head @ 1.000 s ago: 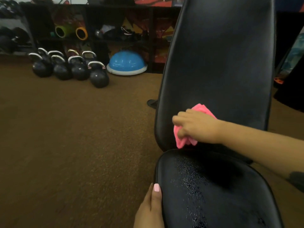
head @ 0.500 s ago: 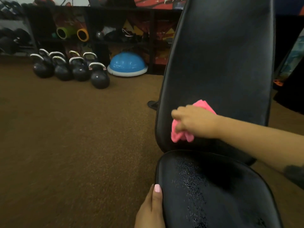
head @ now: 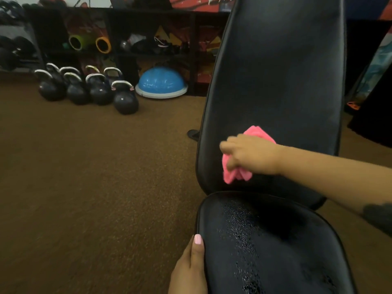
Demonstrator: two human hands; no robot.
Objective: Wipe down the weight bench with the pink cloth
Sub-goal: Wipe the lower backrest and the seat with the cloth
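Right hand [head: 252,153], frame centre, fingers curled round bunched pink cloth [head: 235,175], pressed on lower backrest of weight bench [head: 275,81]; left hand [head: 188,270] rests on seat's left edge, fingers hidden, cannot tell

From my remote feed I count seven kettlebells [head: 125,98] clustered on the floor, one blue balance dome [head: 161,82] and two foam rollers [head: 103,45] on the shelf. I also count one pink cloth [head: 237,174], two bench pads [head: 275,81] and two hands [head: 252,154].
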